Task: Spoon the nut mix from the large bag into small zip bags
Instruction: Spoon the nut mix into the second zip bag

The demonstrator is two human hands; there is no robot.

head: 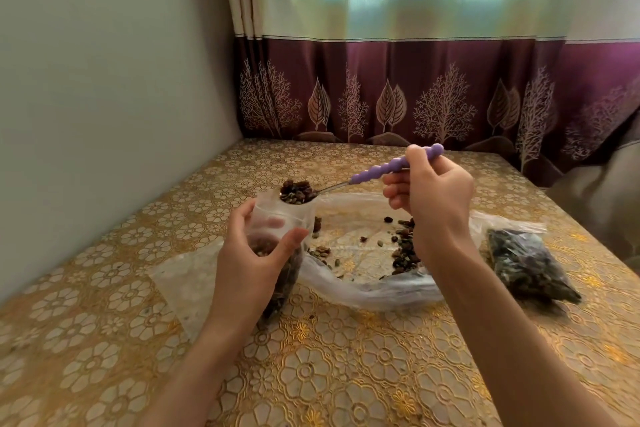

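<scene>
The left hand [254, 253] grips a small zip bag [280, 246] upright just above the surface [346, 374], thumb on the near side and fingers showing through the plastic on the far side — a hold that appears meant to keep the mouth spread open. The right hand [427, 187] pinches the purple beaded handle of a spoon [349, 182], whose bowl, heaped with nut mix [296, 191], sits level right at the bag's mouth; the level attitude suggests the load is not yet tipped in. The large bag [374, 263] lies flattened and open between the two forearms, close under the spoon's path, so stray pieces would likely fall back onto it. A filled small bag [530, 262] rests to the right, set apart from the work.

Hard to establish — the fill level of the held bag, masked by the left palm; how much mix is left in the large bag, part covered by the right wrist; and whether the filled bag's zip is closed.
</scene>
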